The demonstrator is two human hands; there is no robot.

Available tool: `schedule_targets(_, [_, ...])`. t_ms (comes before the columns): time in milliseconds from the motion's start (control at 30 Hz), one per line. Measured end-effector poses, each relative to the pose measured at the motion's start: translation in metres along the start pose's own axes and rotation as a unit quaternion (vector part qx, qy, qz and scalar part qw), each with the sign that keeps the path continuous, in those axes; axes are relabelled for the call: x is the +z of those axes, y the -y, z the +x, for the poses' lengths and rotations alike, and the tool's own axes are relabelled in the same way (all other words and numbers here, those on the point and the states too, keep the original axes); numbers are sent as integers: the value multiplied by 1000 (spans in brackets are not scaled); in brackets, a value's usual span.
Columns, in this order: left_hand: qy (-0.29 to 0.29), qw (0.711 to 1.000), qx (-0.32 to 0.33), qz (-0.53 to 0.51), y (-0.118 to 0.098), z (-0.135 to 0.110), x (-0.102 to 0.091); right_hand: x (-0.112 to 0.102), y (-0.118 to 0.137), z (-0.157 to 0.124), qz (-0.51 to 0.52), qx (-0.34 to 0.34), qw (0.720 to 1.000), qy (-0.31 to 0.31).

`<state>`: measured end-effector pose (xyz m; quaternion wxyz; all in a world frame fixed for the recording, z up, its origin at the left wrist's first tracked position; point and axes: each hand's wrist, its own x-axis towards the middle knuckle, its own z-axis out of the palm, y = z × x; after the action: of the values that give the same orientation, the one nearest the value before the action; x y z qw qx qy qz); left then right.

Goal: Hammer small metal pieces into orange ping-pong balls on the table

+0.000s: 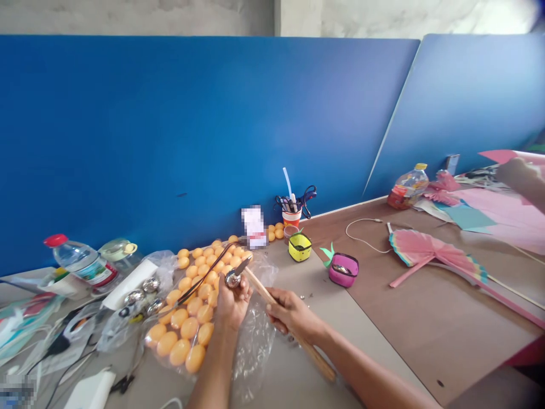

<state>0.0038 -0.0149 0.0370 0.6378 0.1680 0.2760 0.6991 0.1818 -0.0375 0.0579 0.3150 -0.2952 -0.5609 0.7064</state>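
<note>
My left hand (234, 304) is closed around a shiny silver ball (232, 279), held up beside the bag of balls. A hammer (264, 288) with a pale wooden handle is gripped in my right hand (292, 312), its handle slanting down toward me. The dark, pointed hammer head (243, 264) is at the silver ball; whether they touch I cannot tell. Behind and left of my left hand lie several orange balls (189, 328) in clear plastic. A dark cable (189, 292) crosses over them. Small bits lie on the table near my right hand.
A yellow cup-like piece (300, 247) and a purple one (343, 270) stand ahead. Behind is a paper cup of tools (292, 217). Bottles (83, 264), silver balls (150, 284) and cables lie left. Pink fan-shaped paper (426, 247) lies right, near another person's hand (522, 176). A blue partition (170, 142) closes the back.
</note>
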Motion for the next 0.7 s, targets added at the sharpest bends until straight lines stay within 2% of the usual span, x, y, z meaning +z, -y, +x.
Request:
schedule_targets(167, [18, 1000, -7, -9, -3, -2, 2, 2, 6, -3, 24, -31, 999, 1])
schedule_targets(333, [-37, 999, -8, -12, -3, -2, -1, 3, 8, -4, -34, -1, 999, 24])
schedule_targets(500, [31, 999, -7, -12, -2, -1, -3, 1, 8, -5, -3, -44, 999, -1])
schedule_targets(700, [37, 999, 4, 5, -3, 0, -2, 0, 3, 0, -6, 7, 1000, -6])
